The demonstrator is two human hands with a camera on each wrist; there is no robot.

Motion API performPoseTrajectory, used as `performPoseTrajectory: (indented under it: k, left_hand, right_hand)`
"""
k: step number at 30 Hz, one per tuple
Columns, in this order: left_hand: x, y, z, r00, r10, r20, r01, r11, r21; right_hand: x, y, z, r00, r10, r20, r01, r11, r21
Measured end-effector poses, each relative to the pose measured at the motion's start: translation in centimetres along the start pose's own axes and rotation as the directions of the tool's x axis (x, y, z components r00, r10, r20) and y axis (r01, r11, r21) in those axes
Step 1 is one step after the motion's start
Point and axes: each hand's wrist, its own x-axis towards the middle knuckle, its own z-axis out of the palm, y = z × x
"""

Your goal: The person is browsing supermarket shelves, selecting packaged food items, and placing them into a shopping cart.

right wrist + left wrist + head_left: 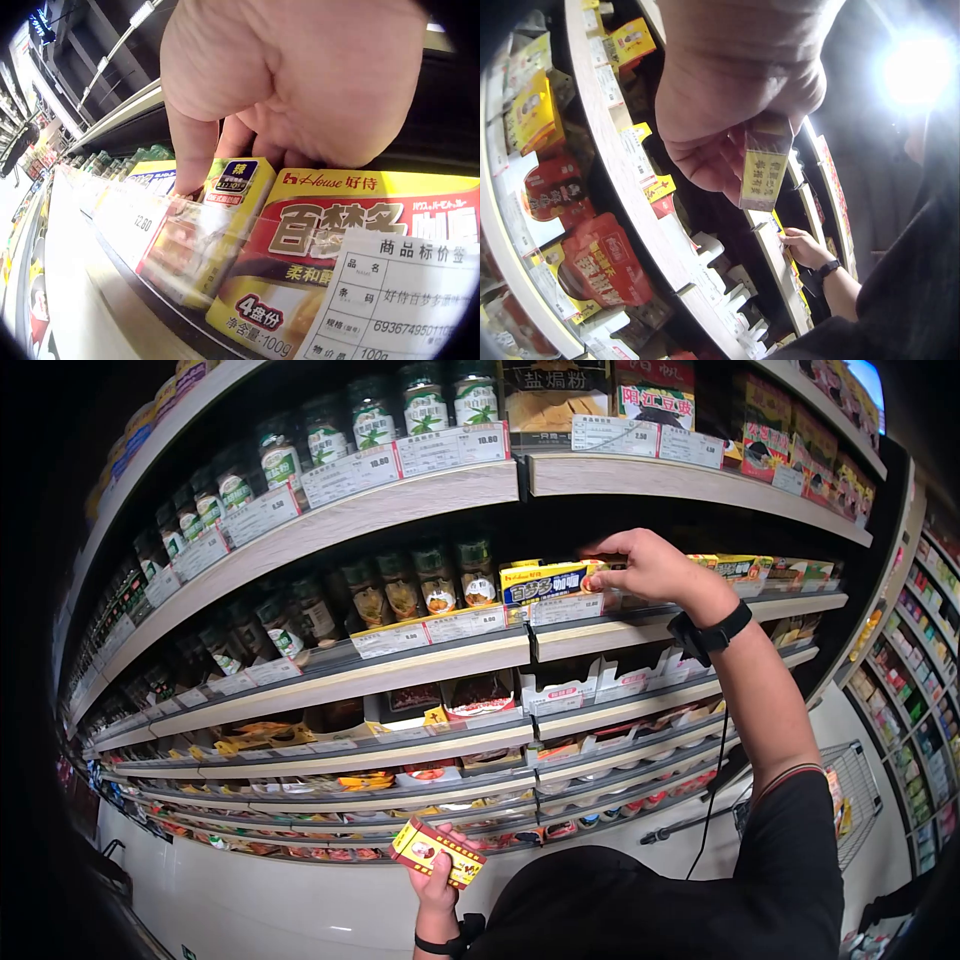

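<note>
My left hand (437, 875) grips a small yellow and dark-red box (410, 845), held low in front of the shelves. In the left wrist view, one narrow yellow end of this box (761, 176) shows beneath the palm. Up at a middle shelf, my right hand (650, 568) pinches the right end of a yellow and blue curry box (548, 588), thumb in front and fingers behind. Close up, that thumb (193, 154) presses on the box front near its top. A red and yellow curry box (281, 259) stands right beside it, partly covered by a price label (405, 300).
Spice jars (437, 582) line the shelf left of the curry boxes. Above runs another shelf edge (690, 485) with price labels; bagged goods fill lower shelves. A wire shopping cart (860, 800) stands at the right, and a dark cord (715, 780) hangs beside my right arm.
</note>
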Motion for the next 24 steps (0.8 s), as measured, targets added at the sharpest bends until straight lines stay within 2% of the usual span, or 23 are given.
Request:
performPoseTrajectory:
  k: [2, 3, 6, 7, 8, 9, 10, 12, 14, 16, 18, 20, 21, 22, 23, 24]
  left_hand:
    - [0.0, 0.0, 0.2, 1.000, -0.015, 0.014, 0.015, 1.000, -0.014]
    - [0.1, 0.2, 0.5, 0.999, -0.027, 0.023, 0.028, 0.999, -0.030]
    - [0.3, 0.6, 1.6, 0.998, -0.068, 0.011, 0.068, 0.998, -0.005]
    - [0.3, 0.7, 1.8, 0.996, -0.083, 0.015, 0.083, 0.996, 0.018]
    - [0.4, 0.7, 2.0, 0.995, -0.097, 0.019, 0.096, 0.995, 0.039]
    - [0.6, 0.6, 2.8, 0.998, -0.054, 0.015, 0.051, 0.988, 0.145]
    - [1.0, 0.4, 3.1, 0.997, -0.068, 0.021, 0.065, 0.989, 0.136]
    - [1.4, -0.2, 3.4, 0.995, -0.096, 0.013, 0.094, 0.989, 0.114]
    - [2.4, 0.0, 5.3, 0.986, -0.148, 0.077, 0.148, 0.989, 0.006]
    - [3.3, -1.2, 6.4, 0.990, -0.118, 0.074, 0.116, 0.993, 0.029]
    - [4.1, -1.7, 7.4, 0.966, -0.185, 0.183, 0.176, 0.982, 0.062]
    - [4.6, -1.6, 10.4, 0.979, -0.161, 0.123, 0.151, 0.985, 0.088]
    - [4.7, -2.0, 10.9, 0.962, -0.240, 0.130, 0.235, 0.971, 0.049]
    - [4.9, -2.7, 11.8, 0.959, -0.260, 0.113, 0.256, 0.965, 0.047]
    - [4.9, -3.1, 12.9, 0.955, -0.280, 0.102, 0.279, 0.960, 0.025]
    - [4.9, -3.4, 14.1, 0.949, -0.301, 0.093, 0.302, 0.953, 0.004]
  right_hand:
    - [-0.3, -0.8, -0.1, 0.994, 0.108, 0.014, -0.108, 0.994, 0.021]
    - [-0.3, -0.5, 0.2, 0.998, 0.067, -0.009, -0.067, 0.997, 0.044]
    - [-0.9, -1.1, 0.2, 0.996, 0.084, -0.010, -0.082, 0.991, 0.107]
    - [-1.2, -1.4, -0.1, 0.996, 0.091, -0.009, -0.090, 0.996, 0.018]
    - [-1.6, -1.7, -0.2, 0.997, 0.032, -0.076, -0.042, 0.991, -0.128]
    - [-2.3, -1.9, -0.2, 0.991, -0.035, -0.128, -0.001, 0.962, -0.272]
    - [-2.9, -2.2, -0.2, 0.980, -0.111, -0.166, 0.033, 0.910, -0.413]
    - [-4.3, -3.1, -0.2, 0.942, -0.263, -0.207, 0.165, 0.903, -0.398]
    - [-6.2, -4.5, 1.0, 0.878, -0.397, -0.268, 0.286, 0.883, -0.372]
    - [-8.7, -6.0, 2.5, 0.912, -0.325, -0.250, 0.296, 0.944, -0.144]
    - [-11.6, -7.7, 4.5, 0.965, -0.211, -0.157, 0.213, 0.977, 0.000]
    - [-14.2, -7.5, 7.1, 0.993, -0.112, -0.034, 0.116, 0.985, 0.129]
    - [-15.7, -7.3, 8.4, 0.998, -0.032, 0.055, 0.017, 0.968, 0.249]
    - [-16.8, -7.3, 9.3, 0.989, 0.043, 0.144, -0.091, 0.933, 0.349]
    - [-17.7, -7.4, 9.5, 0.921, 0.192, 0.339, -0.330, 0.847, 0.416]
    - [-18.9, -5.4, 11.2, 0.949, 0.041, 0.313, -0.193, 0.860, 0.472]
